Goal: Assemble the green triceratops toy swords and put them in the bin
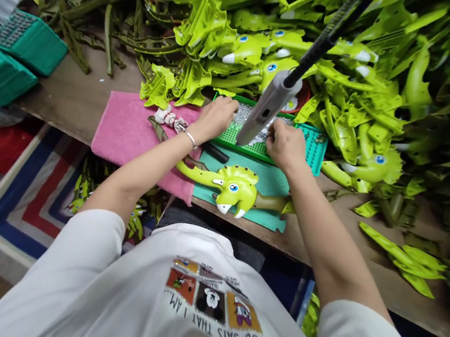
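upside down, "god says" shirt lettering (216, 333)

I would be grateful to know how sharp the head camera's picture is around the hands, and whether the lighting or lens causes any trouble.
In the head view, the left hand and right hand look fairly sharp under soft, even light without hard shadows; the lime-green plastic toy parts toward the far right go soft, and the wide lens appears to bow the table edge.

— On the workbench (73, 85), at the back?
— Heap of dinosaur toy parts (245, 41).
— In front of the heap?
— Perforated tray (311, 148), on a mat (245, 174).
— Left of the mat?
— Towel (130, 119); two plastic bins (26, 46) farther left.
— Nearest the front edge?
— Dinosaur toy (234, 190), across towel and mat.
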`<state>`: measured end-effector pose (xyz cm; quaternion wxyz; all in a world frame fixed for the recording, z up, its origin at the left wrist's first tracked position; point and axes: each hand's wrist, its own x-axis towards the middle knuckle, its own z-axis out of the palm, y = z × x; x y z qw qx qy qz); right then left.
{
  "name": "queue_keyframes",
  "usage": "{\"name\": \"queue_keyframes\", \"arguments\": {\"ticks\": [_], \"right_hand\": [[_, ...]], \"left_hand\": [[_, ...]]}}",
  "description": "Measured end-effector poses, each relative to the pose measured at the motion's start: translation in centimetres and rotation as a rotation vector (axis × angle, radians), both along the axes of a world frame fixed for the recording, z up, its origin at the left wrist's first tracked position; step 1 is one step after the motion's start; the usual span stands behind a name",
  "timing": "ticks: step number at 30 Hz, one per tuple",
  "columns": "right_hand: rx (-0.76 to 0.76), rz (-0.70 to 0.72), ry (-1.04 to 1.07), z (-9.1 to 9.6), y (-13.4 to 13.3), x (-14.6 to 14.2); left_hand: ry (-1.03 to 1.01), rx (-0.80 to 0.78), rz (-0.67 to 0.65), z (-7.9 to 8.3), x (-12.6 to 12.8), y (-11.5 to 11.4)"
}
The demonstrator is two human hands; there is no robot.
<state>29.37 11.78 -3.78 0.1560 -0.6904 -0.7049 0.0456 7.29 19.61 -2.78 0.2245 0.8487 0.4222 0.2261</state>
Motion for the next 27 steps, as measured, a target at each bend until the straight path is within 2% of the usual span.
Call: {"name": "queue_keyframes", "arguments": {"ticks": [4,10,13,17,19,21,25,27], "right_hand": [[-0.045,-0.030,-0.041,0.3,0.0,0.2],[-0.066,-0.015,-0.037,0.0,-0.1,0.1],[-0.024,-0.020,0.038,-0.1,-0.2,0.3],[0.042,-0.060,0.145,-0.3,-0.5,0.9],[0.100,-0.033,0.235,-0.1,-1.0,1.1],[0.163,-0.004,0.323,0.5,-2.0,1.1],[0.221,-0.053,0.432,2.9,-5.9,-0.5],[0.245,-0.006,0.513,4.1,-8.0,-2.4]], "left_hand": [[0.101,-0.077,0.021,-1.6,1.1,1.7],[0.139,-0.108,0.052,-2.5,1.7,2.7],[0.056,-0.098,0.042,-2.9,1.6,3.4],[-0.144,0.042,-0.001,-2.6,0.4,3.5],[-0.239,0.083,-0.007,-2.0,-0.9,2.8],[-0.362,0.047,0.028,-1.2,-2.8,1.3],[-0.642,-0.084,0.214,0.3,-7.7,-3.7],[-0.712,-0.080,0.283,0.6,-9.9,-6.5]]}}
